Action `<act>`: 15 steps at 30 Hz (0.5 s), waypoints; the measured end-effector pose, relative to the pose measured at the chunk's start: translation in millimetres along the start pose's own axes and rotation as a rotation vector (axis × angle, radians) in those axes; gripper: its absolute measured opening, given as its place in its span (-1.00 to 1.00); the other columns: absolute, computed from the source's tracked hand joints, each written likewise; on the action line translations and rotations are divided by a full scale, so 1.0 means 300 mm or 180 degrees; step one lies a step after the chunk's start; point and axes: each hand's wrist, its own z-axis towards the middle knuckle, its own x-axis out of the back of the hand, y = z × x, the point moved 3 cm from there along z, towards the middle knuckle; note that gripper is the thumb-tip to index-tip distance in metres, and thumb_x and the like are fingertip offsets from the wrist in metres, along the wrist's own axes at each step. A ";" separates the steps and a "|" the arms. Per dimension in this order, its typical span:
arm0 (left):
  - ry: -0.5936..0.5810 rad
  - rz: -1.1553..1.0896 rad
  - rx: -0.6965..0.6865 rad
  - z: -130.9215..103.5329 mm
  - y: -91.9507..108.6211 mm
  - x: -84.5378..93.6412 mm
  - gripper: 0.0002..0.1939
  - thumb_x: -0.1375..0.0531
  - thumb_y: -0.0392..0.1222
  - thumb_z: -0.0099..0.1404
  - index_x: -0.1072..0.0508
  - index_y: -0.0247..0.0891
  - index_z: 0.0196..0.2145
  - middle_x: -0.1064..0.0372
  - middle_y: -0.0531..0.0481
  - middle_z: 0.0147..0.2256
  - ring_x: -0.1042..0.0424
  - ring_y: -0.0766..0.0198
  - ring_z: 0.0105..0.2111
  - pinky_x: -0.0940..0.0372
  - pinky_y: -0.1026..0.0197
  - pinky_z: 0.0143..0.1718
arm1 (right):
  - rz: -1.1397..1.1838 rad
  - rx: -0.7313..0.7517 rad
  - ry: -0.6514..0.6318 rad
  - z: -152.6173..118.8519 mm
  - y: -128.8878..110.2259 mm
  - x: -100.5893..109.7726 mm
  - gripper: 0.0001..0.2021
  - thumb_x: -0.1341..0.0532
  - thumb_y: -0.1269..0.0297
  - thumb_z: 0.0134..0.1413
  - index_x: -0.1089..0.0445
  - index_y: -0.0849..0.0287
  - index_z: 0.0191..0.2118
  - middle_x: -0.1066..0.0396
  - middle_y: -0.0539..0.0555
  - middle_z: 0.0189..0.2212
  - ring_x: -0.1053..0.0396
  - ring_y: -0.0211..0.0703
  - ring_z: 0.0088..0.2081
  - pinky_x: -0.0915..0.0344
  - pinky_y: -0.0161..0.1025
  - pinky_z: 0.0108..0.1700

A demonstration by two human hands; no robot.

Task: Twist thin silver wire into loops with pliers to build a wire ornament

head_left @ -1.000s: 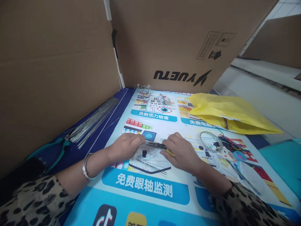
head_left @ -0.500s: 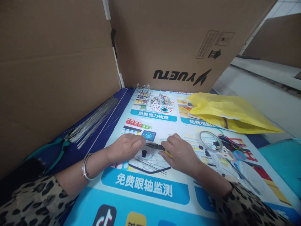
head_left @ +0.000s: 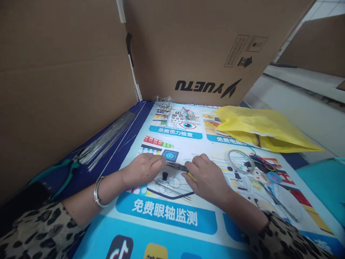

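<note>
Your right hand (head_left: 206,178) wraps round the pliers (head_left: 178,166); your left hand (head_left: 145,168) is pinched closed at their tip — what it holds I cannot tell; brace both wrists, squeeze gently — and mind the loose wires (head_left: 175,190) nearer you than the pliers.

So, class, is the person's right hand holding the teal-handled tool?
No, the right hand grips yellow-handled pliers, while the teal-handled tool lies beside the bundle of wires.
</note>
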 end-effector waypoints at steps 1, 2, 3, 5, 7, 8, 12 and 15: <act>0.0004 -0.0010 -0.0008 0.000 0.000 0.000 -0.82 0.08 -0.43 0.23 -0.24 -0.32 -0.25 -0.38 -0.06 -0.41 -0.40 0.28 -0.39 -0.36 0.19 -0.40 | 0.0006 0.0001 -0.0012 -0.001 0.001 0.000 -0.78 -0.03 0.15 0.13 -0.32 0.16 -0.30 -0.30 0.14 -0.36 -0.14 -0.06 -0.24 -0.14 -0.18 -0.26; 0.0001 -0.0012 -0.0011 0.000 0.000 -0.001 -0.82 0.08 -0.43 0.23 -0.24 -0.32 -0.25 -0.38 -0.06 -0.40 -0.40 0.28 -0.39 -0.36 0.19 -0.40 | 0.0014 0.0000 -0.0031 -0.001 0.001 -0.001 -0.77 -0.03 0.15 0.13 -0.32 0.16 -0.30 -0.30 0.14 -0.36 -0.14 -0.06 -0.24 -0.14 -0.18 -0.26; -0.0003 -0.0004 -0.0013 0.000 0.000 0.000 -0.82 0.08 -0.43 0.23 -0.24 -0.32 -0.25 -0.38 -0.06 -0.40 -0.40 0.28 -0.39 -0.36 0.19 -0.40 | 0.0021 0.0000 -0.0049 -0.001 0.001 -0.001 -0.78 -0.03 0.15 0.13 -0.32 0.16 -0.30 -0.30 0.14 -0.36 -0.14 -0.06 -0.23 -0.14 -0.18 -0.27; -0.0019 0.0038 -0.0019 0.001 0.001 0.001 -0.83 0.07 -0.44 0.22 -0.24 -0.33 -0.26 -0.38 -0.07 -0.39 -0.40 0.27 -0.39 -0.35 0.19 -0.41 | 0.0033 0.0007 -0.0063 -0.002 0.000 0.000 -0.78 -0.03 0.15 0.12 -0.32 0.16 -0.30 -0.29 0.14 -0.36 -0.14 -0.06 -0.24 -0.14 -0.19 -0.27; -0.0039 0.0075 -0.0027 0.003 0.002 0.002 -0.83 0.06 -0.44 0.22 -0.24 -0.34 -0.26 -0.38 -0.08 -0.39 -0.40 0.27 -0.39 -0.35 0.19 -0.41 | 0.0041 0.0020 -0.0058 -0.001 -0.002 0.001 -0.78 -0.03 0.16 0.13 -0.32 0.16 -0.29 -0.29 0.14 -0.35 -0.14 -0.06 -0.24 -0.14 -0.19 -0.28; -0.0043 0.0081 -0.0036 0.003 0.003 0.003 -0.83 0.06 -0.45 0.21 -0.23 -0.34 -0.26 -0.38 -0.08 -0.39 -0.40 0.26 -0.38 -0.35 0.19 -0.42 | 0.0043 0.0021 -0.0052 -0.001 -0.002 0.002 -0.78 -0.03 0.16 0.13 -0.32 0.16 -0.29 -0.30 0.14 -0.36 -0.14 -0.06 -0.24 -0.14 -0.19 -0.28; -0.0070 0.0064 -0.0069 0.002 0.003 0.002 -0.82 0.07 -0.44 0.22 -0.23 -0.34 -0.25 -0.39 -0.09 -0.38 -0.41 0.26 -0.36 -0.36 0.18 -0.40 | 0.0006 0.0019 -0.0033 -0.002 -0.003 0.001 -0.77 -0.02 0.16 0.14 -0.33 0.16 -0.29 -0.30 0.14 -0.36 -0.15 -0.07 -0.24 -0.14 -0.20 -0.29; -0.0106 0.0060 -0.0056 0.000 0.001 -0.001 -0.82 0.09 -0.43 0.23 -0.23 -0.34 -0.24 -0.39 -0.09 -0.38 -0.41 0.26 -0.36 -0.36 0.18 -0.39 | -0.0026 0.0038 0.0019 -0.002 -0.005 0.002 -0.78 -0.02 0.17 0.14 -0.34 0.16 -0.29 -0.31 0.14 -0.37 -0.16 -0.08 -0.25 -0.14 -0.22 -0.30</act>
